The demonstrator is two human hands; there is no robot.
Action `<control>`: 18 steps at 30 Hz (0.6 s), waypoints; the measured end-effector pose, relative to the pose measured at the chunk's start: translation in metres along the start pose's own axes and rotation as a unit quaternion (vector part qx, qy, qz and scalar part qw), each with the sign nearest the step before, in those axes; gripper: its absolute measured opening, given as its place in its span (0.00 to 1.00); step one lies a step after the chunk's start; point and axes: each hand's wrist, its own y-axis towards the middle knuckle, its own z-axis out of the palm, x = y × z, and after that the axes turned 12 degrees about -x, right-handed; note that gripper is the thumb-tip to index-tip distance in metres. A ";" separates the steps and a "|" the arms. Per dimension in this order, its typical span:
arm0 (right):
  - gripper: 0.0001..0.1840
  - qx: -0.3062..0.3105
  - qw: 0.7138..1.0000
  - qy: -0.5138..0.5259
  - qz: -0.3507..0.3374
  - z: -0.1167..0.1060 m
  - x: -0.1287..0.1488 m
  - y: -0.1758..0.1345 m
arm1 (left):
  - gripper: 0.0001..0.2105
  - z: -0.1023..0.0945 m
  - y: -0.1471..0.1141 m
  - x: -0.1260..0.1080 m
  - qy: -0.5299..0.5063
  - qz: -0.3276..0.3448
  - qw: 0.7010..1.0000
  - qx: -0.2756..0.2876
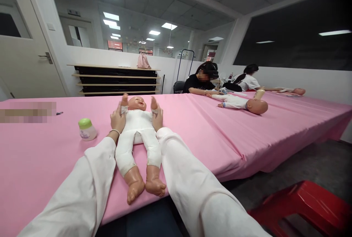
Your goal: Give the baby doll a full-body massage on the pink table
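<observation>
A baby doll (139,127) with a white cloth body lies on its back in front of me, feet toward me and head away. My left hand (118,120) is closed round the doll's arm on the left side, and that arm points up. On the other side, my right hand (157,118) grips the doll's other arm, which is raised as well. Parts of my fingers are hidden behind the arms. To the left of the doll stands a small jar (87,130) with a green lid, apart from my left hand.
A pink cloth covers the long table (198,138). Farther right lies another doll (242,103) beside a pale bottle (259,93). Two people sit at the far side, one in a black shirt (192,83). A red stool (308,200) stands at the lower right.
</observation>
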 end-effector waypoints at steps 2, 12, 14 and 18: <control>0.28 0.090 0.994 -0.008 -0.057 0.002 0.002 -0.001 | 0.27 0.001 0.002 -0.005 0.054 0.069 0.995 0.043; 0.23 0.110 0.993 0.001 -0.047 0.004 0.007 -0.002 | 0.26 -0.002 -0.004 -0.001 0.067 0.057 0.993 0.074; 0.23 0.012 0.998 0.010 0.064 0.002 0.001 0.000 | 0.27 -0.004 -0.005 0.007 0.011 -0.026 0.999 0.037; 0.25 -0.172 0.942 -0.041 0.285 -0.008 -0.012 0.008 | 0.26 -0.005 -0.005 0.026 -0.058 -0.141 0.988 0.025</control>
